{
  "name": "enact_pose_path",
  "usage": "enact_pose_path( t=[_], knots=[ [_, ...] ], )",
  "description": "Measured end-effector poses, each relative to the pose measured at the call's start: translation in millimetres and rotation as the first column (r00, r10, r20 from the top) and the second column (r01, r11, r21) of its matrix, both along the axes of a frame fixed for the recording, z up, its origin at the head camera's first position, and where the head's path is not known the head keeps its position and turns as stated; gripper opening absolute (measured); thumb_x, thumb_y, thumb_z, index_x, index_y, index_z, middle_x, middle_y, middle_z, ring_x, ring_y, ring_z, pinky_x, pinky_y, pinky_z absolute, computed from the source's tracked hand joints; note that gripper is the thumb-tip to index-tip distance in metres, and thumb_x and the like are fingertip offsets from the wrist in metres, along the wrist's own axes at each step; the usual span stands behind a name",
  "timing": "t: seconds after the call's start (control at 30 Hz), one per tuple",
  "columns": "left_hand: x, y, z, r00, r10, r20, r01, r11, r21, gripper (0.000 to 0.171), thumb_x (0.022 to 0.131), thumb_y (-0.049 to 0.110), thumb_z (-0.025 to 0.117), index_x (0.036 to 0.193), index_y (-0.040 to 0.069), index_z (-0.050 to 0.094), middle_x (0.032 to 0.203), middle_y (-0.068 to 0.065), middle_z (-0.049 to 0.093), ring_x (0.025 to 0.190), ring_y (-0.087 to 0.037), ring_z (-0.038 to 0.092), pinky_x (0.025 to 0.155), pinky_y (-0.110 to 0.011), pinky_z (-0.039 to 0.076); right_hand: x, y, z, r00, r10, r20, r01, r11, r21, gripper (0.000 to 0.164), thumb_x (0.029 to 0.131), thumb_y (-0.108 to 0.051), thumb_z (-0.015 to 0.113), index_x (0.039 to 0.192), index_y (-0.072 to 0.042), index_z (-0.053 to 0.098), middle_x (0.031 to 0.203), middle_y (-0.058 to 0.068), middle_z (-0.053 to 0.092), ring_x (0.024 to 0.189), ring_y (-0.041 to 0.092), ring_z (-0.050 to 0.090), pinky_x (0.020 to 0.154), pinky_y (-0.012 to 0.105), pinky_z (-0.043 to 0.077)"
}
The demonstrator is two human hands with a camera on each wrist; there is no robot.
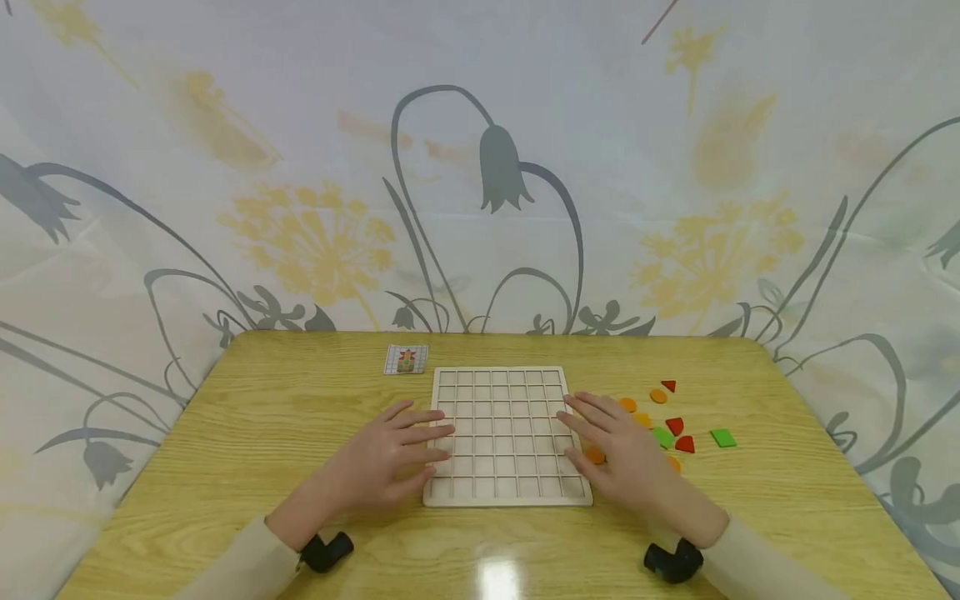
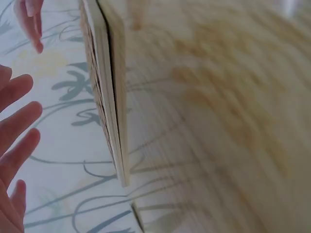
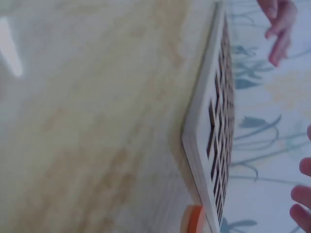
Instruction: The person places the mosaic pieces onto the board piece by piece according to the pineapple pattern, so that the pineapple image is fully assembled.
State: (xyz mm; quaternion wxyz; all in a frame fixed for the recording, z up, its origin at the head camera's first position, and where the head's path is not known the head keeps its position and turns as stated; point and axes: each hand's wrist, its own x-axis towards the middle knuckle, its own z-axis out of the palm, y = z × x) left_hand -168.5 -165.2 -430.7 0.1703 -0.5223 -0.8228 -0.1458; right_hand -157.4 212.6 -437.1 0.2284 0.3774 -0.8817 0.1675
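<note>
A pale wooden board (image 1: 507, 502) with a grid of square cells lies flat on the table, and no pieces show in its cells. At its left side is my left hand (image 1: 397, 458), fingers straight and spread, the tips over the edge. My right hand (image 1: 622, 450) extends likewise over the right edge, holding nothing. In the left wrist view the fingers (image 2: 19, 121) stand apart from the board's side (image 2: 109, 97). The right wrist view shows fingertips (image 3: 302, 195) at the frame edge and an orange piece (image 3: 196, 219) by the board. Whether either hand touches the board, I cannot tell.
Right of the board lie several loose flat pieces, among them an orange disc (image 1: 658, 396), a red triangle (image 1: 669, 386), a red quarter-round (image 1: 686, 445) and a green square (image 1: 723, 437). Some are partly behind the right hand. A small pattern card (image 1: 406, 359) lies beyond the board's left corner.
</note>
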Motion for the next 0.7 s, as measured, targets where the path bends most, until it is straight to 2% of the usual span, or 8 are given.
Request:
enact_pose_path(
  t=[0.1,0.2,0.27,0.33,0.4,0.5,0.6,0.7],
  knots=[
    [-5.6,0,-4.4,0.993,0.012,0.116,-0.025,0.993,0.116,0.020,0.092,0.017,0.070,0.110,0.015,0.078,0.128,-0.001,0.067,0.125,-0.024,0.056,0.107,-0.061,0.036,-9.4,8,0.1,1.000,-0.009,-0.003,0.008,0.994,-0.110,0.037,0.091,-0.014,0.070,0.126,-0.004,0.069,0.132,0.014,0.063,0.124,0.035,0.055,0.096,0.054,0.049],
    [-11.5,1,-9.0,0.954,0.018,0.298,-0.089,0.970,0.226,0.019,0.094,0.013,0.068,0.110,0.011,0.078,0.125,0.001,0.069,0.123,-0.025,0.058,0.107,-0.062,0.036,-20.1,20,-0.6,0.999,-0.047,0.014,0.048,0.976,-0.212,0.038,0.084,-0.001,0.073,0.122,-0.002,0.070,0.126,0.015,0.067,0.119,0.035,0.058,0.101,0.038,0.048],
    [-15.7,2,-12.4,0.896,0.012,0.443,-0.159,0.942,0.297,0.019,0.096,0.011,0.065,0.111,0.009,0.077,0.125,0.001,0.068,0.124,-0.026,0.057,0.107,-0.059,0.037,-25.9,30,-0.8,0.993,-0.100,0.057,0.112,0.956,-0.273,0.037,0.085,0.000,0.072,0.122,-0.004,0.071,0.124,0.014,0.067,0.116,0.033,0.060,0.101,0.023,0.044],
    [-20.1,2,-16.3,0.816,-0.001,0.578,-0.244,0.906,0.346,0.020,0.099,0.011,0.062,0.112,0.007,0.076,0.126,0.001,0.068,0.126,-0.026,0.055,0.108,-0.056,0.038,-31.3,41,-0.4,0.982,-0.136,0.131,0.174,0.923,-0.344,0.034,0.089,0.000,0.069,0.123,-0.004,0.070,0.123,0.016,0.067,0.099,0.028,0.066,0.084,0.009,0.044],
    [-24.4,1,-20.2,0.736,-0.010,0.677,-0.325,0.871,0.367,0.022,0.101,0.014,0.060,0.115,0.006,0.074,0.128,0.000,0.067,0.129,-0.025,0.053,0.107,-0.051,0.041,-36.0,52,0.5,0.959,-0.176,0.221,0.254,0.878,-0.405,0.030,0.094,-0.003,0.065,0.124,-0.005,0.070,0.123,0.017,0.067,0.095,0.014,0.067,0.078,0.006,0.042],
    [-31.3,0,-25.8,0.643,-0.015,0.765,-0.422,0.827,0.371,0.026,0.102,0.018,0.058,0.121,0.007,0.071,0.130,-0.002,0.065,0.129,-0.025,0.053,0.106,-0.047,0.043,-42.8,70,1.6,0.907,-0.183,0.379,0.362,0.799,-0.481,0.028,0.101,-0.009,0.058,0.126,-0.002,0.068,0.124,0.020,0.066,0.087,-0.005,0.062,0.061,0.009,0.043],
    [-37.2,0,-30.1,0.596,-0.022,0.803,-0.473,0.798,0.373,0.029,0.103,0.019,0.056,0.125,0.005,0.069,0.133,-0.008,0.063,0.128,-0.027,0.054,0.105,-0.042,0.044,-50.7,89,0.5,0.848,-0.123,0.516,0.435,0.718,-0.543,0.032,0.104,-0.013,0.053,0.130,0.003,0.063,0.124,0.011,0.067,0.100,-0.009,0.058,0.072,0.012,0.050],
    [-42.6,0,-35.3,0.581,-0.018,0.814,-0.495,0.786,0.371,0.030,0.103,0.019,0.058,0.126,0.003,0.068,0.135,-0.010,0.062,0.128,-0.029,0.053,0.106,-0.045,0.043,-58.2,108,-2.9,0.795,-0.013,0.606,0.469,0.647,-0.601,0.037,0.105,-0.015,0.050,0.134,0.008,0.057,0.120,-0.007,0.067,0.104,-0.003,0.059,0.081,0.011,0.049]
  ],
)
